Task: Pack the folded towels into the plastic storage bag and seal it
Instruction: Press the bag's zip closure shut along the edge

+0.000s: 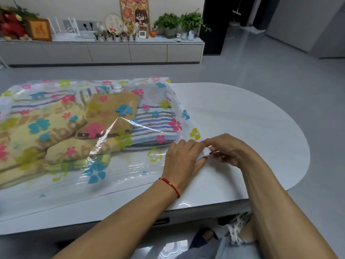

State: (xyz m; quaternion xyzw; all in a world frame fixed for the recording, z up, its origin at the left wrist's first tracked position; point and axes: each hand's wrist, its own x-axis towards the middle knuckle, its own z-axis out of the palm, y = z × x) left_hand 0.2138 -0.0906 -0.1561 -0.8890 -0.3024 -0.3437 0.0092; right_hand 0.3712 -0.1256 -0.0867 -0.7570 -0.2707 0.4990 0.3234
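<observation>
A clear plastic bag [119, 172] printed with pink, blue and green flowers lies flat on the white worktop [242, 113], taking up its left and middle part. Inside it are folded towels, lying side by side and partly overlapping: a pale yellow towel [37, 131] at the left, a tan towel [110, 111] in the middle with a dark label, a blue-striped towel [155, 126] at the right, and a green-edged towel [78, 163] peeping out beneath the yellow one near the front. A further striped cloth shows at the back of the bag, though whether it is a separate towel cannot be told. That makes at least four towels, all inside the one bag.

Both hands meet at the bag's near right corner. The left hand [183, 156], with a red cord on its wrist, lies with fingers pressed down on the plastic edge. The right hand [225, 148] has its grip pinched closed on a small white clip [206, 151] that sits at the bag's edge, touching the left fingertips. Whether the bag's opening is fully closed cannot be told.
</observation>
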